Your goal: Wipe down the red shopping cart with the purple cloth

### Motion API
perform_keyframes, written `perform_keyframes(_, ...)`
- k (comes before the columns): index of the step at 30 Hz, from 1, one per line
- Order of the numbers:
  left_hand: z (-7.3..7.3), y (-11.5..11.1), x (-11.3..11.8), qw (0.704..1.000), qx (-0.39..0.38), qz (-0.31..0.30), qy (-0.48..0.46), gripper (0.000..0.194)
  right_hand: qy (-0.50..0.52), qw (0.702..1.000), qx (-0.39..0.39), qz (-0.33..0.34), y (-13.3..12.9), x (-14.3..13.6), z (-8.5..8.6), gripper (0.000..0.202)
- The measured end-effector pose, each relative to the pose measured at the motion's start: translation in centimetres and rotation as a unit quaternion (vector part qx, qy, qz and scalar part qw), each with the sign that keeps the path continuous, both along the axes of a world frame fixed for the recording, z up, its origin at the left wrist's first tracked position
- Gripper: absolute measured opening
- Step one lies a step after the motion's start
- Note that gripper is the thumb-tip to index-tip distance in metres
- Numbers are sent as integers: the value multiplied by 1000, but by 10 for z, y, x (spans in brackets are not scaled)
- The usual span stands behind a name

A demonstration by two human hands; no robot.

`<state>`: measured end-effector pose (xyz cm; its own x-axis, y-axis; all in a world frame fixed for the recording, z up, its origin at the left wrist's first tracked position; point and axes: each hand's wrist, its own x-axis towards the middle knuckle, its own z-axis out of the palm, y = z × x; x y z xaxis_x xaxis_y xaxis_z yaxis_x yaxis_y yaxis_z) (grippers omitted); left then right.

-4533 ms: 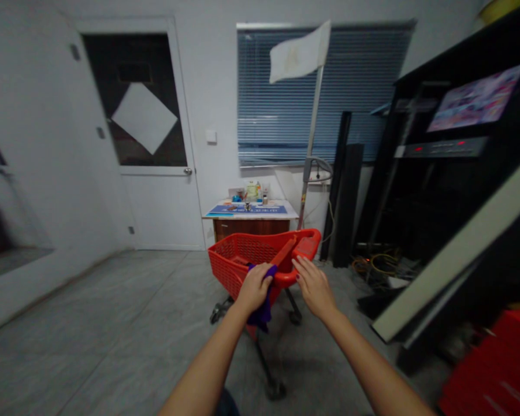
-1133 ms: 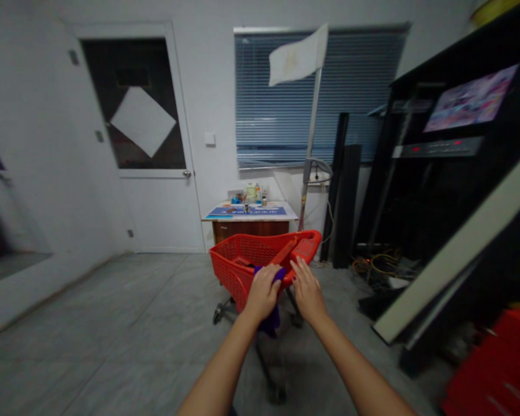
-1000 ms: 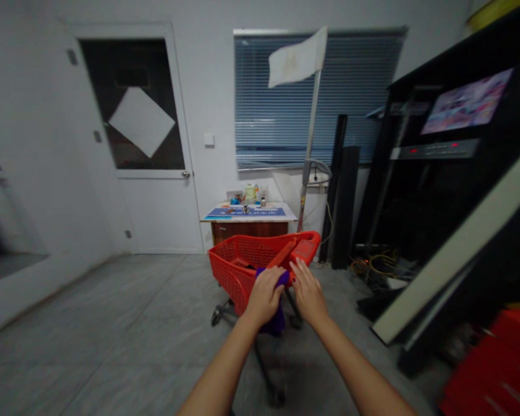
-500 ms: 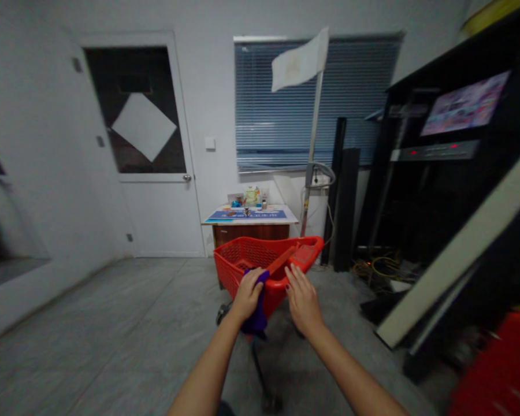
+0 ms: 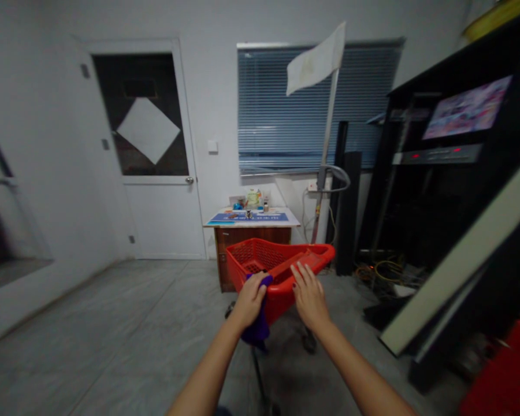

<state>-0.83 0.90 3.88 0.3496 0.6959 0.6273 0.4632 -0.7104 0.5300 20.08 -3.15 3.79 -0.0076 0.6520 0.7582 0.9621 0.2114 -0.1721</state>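
A red plastic shopping cart [image 5: 278, 303] on wheels stands just in front of me, its basket angled to the right. My left hand [image 5: 250, 301] is closed on a purple cloth [image 5: 259, 333] at the cart's near left edge, and the cloth hangs down beside the basket. My right hand [image 5: 311, 296] lies with fingers outstretched on the cart's near rim, touching it without wrapping round it. A tall pole carries a white flag [image 5: 314, 63] above the cart's far right side; where the pole is fixed is hidden.
Beyond the cart is a small wooden table [image 5: 253, 237] with bottles and packets on top. A white door [image 5: 162, 219] is at the left. Black racks with a screen [image 5: 465, 110], loose cables [image 5: 387, 270] and a leaning pale board [image 5: 463, 260] line the right side.
The cart has shifted and turned a little to the right, and the flag pole appears further right. Both my hands have moved along with it, the left still holding the cloth.
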Motion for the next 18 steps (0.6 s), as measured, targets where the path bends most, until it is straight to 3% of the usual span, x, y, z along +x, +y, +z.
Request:
perform_keyframes(6, 16, -17, 4, 997, 56, -17, 49, 37, 0, 1000, 7, -21, -6, -10, 5, 49)
perform_keyframes(12, 22, -14, 6, 993, 17, 114, 23, 32, 9, 999, 9, -39, -8, -32, 10, 47)
perform_keyframes(15, 24, -23, 16, 985, 55, 160, 36, 29, 23, 999, 12, -39, -7, -44, 9, 48)
perform_keyframes(18, 24, -31, 22, 978, 112, 163, 62, 29, 35, 999, 0, -41, -8, -50, 10, 46)
